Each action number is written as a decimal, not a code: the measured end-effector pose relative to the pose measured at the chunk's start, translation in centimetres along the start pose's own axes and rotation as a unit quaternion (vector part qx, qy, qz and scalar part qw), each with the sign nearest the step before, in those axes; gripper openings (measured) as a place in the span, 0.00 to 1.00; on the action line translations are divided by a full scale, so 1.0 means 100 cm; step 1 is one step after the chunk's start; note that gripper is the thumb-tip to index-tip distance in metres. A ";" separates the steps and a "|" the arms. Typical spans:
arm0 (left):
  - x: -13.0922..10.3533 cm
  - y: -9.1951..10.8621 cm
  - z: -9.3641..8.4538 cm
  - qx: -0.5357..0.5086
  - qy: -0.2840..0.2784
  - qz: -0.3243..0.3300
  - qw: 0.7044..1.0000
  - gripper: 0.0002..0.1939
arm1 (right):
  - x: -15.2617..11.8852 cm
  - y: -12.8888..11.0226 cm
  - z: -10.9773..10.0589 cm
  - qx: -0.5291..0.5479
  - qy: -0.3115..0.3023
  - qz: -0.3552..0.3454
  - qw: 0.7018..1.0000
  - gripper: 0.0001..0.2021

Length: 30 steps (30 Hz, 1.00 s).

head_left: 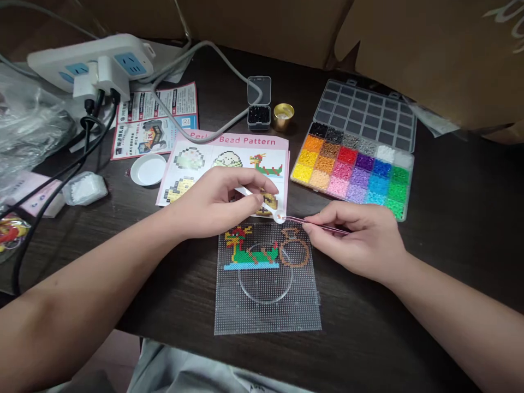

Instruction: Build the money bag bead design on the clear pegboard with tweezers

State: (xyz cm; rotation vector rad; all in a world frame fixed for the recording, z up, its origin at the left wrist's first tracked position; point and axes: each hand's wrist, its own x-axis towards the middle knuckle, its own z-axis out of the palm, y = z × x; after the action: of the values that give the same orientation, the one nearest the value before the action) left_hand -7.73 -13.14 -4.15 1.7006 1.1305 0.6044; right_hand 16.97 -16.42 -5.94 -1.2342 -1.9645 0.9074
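In my left hand [229, 202] is a small white spoon [268, 209], its bowl above the top edge of a clear pegboard [266, 316]. Pinched by my right hand [356, 240] are thin pink tweezers [327, 225], with their tips at the spoon's bowl. A few tiny orange-brown beads seem to lie in the bowl; whether the tips grip one I cannot tell. On the pegboard sits a green dragon-boat bead design [254, 255] with a blue base. Right of it is a brown bead outline [295, 251], round with a narrow neck.
Behind the hands lies a pattern sheet [237, 140]. A sorted bead box [347, 169] stands open at right. Further back are a small box of black beads [259, 115] and a gold cup [283, 115]. A white dish [148, 169], power strip [123, 54] and cables occupy the left.
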 end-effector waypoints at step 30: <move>0.001 0.000 -0.002 -0.011 0.022 -0.048 0.999 0.10 | -0.020 0.008 -0.015 -0.037 -0.041 -0.027 0.998 0.03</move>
State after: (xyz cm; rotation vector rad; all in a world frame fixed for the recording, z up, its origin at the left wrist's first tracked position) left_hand -7.83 -12.95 -4.06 1.6124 1.2244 0.5944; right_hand 19.26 -17.65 -6.00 -1.1963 -2.1037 0.8771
